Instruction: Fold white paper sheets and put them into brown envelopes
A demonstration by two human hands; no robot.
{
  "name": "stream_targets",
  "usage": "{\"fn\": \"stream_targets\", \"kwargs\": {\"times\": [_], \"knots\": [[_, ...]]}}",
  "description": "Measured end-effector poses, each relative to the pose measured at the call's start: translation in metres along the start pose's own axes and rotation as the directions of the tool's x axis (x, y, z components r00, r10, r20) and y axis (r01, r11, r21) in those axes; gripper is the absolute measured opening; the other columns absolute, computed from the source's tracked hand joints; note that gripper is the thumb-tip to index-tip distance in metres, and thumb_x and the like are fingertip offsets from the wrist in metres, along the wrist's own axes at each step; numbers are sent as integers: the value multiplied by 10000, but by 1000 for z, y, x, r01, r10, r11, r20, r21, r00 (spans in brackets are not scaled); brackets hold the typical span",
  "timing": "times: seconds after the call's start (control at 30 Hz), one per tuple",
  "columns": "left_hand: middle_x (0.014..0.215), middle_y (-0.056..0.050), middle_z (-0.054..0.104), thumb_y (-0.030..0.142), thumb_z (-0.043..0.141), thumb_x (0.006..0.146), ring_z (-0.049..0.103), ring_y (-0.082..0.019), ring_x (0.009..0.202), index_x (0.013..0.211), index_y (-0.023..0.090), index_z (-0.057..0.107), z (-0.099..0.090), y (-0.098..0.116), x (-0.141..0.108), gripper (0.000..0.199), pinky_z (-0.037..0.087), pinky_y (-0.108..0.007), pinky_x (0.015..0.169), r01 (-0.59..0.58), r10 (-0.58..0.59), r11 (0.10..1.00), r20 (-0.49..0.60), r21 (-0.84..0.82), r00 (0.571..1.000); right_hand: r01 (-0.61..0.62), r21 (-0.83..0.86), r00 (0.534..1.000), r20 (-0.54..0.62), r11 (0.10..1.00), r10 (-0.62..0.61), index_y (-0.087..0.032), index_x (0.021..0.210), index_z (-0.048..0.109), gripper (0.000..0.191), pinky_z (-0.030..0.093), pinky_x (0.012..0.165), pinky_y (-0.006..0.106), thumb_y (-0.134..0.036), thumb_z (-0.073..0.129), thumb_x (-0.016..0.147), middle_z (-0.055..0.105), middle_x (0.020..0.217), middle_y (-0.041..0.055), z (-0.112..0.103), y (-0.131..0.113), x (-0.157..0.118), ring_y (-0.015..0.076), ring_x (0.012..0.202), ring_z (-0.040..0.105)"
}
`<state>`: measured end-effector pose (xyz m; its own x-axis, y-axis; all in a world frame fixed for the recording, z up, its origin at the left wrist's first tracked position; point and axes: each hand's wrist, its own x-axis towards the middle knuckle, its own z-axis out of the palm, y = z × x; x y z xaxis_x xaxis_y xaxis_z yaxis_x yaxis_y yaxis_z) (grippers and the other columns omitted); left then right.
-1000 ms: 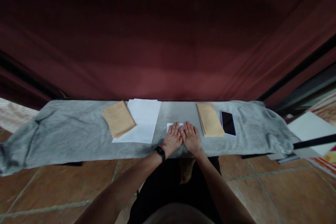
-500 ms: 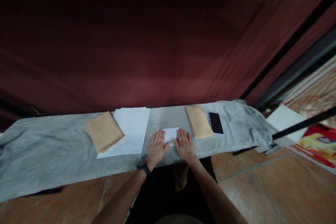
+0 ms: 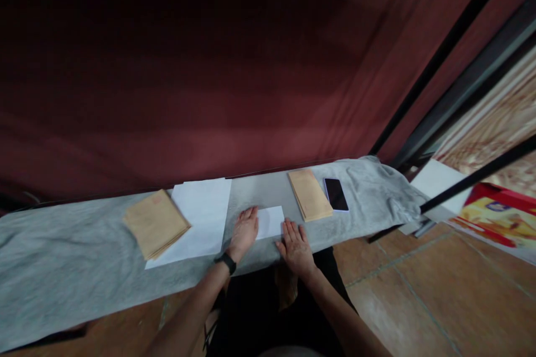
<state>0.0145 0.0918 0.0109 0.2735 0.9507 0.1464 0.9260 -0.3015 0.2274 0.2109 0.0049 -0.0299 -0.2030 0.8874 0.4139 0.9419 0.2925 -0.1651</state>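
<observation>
White slip of paper (image 3: 270, 222), apparently already folded, lies flat on the grey cloth (image 3: 84, 251), outside any envelope. Left hand (image 3: 243, 232), nearly flat with fingers together, rests at its left edge; right hand (image 3: 297, 248), fingers slightly spread, rests at its right edge; neither grips anything. Large sheets (image 3: 205, 212) at left lie unfolded, partly under the left envelopes (image 3: 157, 224). Right envelopes (image 3: 310, 195) lie beside a phone (image 3: 336, 194); whether either stack holds contents cannot be told.
</observation>
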Motion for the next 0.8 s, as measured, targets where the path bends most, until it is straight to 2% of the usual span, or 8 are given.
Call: {"fn": "stream_targets", "kwargs": {"times": [0.13,0.23,0.33,0.4,0.5,0.6,0.7,0.8], "knots": [[1203,-156,658,90,498,857,605,-279,1126,1210,138,650,-8,-1,22,388,453,-417,995,39,-37,997,46,-59,998,-19,10,1000,6,1000,19,-96,1508,384,584,281,1171,511,-400,451,1013,463,1507,173,-3,-4,1,315,1389,436],[1042,-108,694,40,514,821,641,-251,998,1008,181,707,-17,-3,26,303,487,-384,917,31,-27,996,42,-86,999,-43,62,999,2,997,43,-80,1498,397,562,284,1173,516,-370,438,1018,463,1505,182,-3,-5,-2,316,1397,424],[990,-71,703,51,511,844,653,-228,935,932,206,691,-29,-4,20,254,499,-367,881,10,-9,992,9,-130,1000,-75,220,997,-8,973,78,-93,1482,430,523,292,1176,511,-352,399,1029,458,1513,167,-2,-4,-8,302,1408,412],[983,-58,706,83,510,871,656,-227,946,931,215,673,-38,-3,15,219,502,-380,892,-46,30,976,-78,-215,997,-124,399,990,-7,909,138,-133,1461,471,502,297,1177,511,-375,369,1033,489,1496,138,-3,0,-9,285,1395,432],[1015,-47,705,97,497,883,632,-237,1085,903,230,651,-46,-4,6,204,478,-437,986,-203,98,910,-288,-362,953,-315,696,921,61,645,385,-172,1418,526,533,344,1155,498,-480,351,1020,542,1452,120,-6,6,-1,274,1345,492],[1111,-52,679,87,467,893,579,-229,1206,909,233,632,-47,-5,-3,220,470,-459,1034,-327,123,835,-430,-442,895,-465,865,753,274,189,598,-179,1377,554,641,459,1056,469,-632,394,953,603,1374,136,-11,9,14,275,1161,633],[1141,-59,657,110,464,928,566,-219,1225,940,234,628,-42,-5,-17,206,496,-445,1027,-374,129,811,-487,-449,864,-495,846,651,513,-199,559,-193,1254,616,688,575,823,428,-716,558,812,681,1224,125,-13,4,25,248,857,710],[1164,-62,650,126,454,952,532,-222,1277,971,234,634,-35,-1,-33,211,486,-459,1057,-392,185,829,-466,-400,865,-483,792,610,610,-373,505,-196,1132,633,646,570,648,351,-617,754,658,727,990,71,-11,-5,28,212,717,683]]}}
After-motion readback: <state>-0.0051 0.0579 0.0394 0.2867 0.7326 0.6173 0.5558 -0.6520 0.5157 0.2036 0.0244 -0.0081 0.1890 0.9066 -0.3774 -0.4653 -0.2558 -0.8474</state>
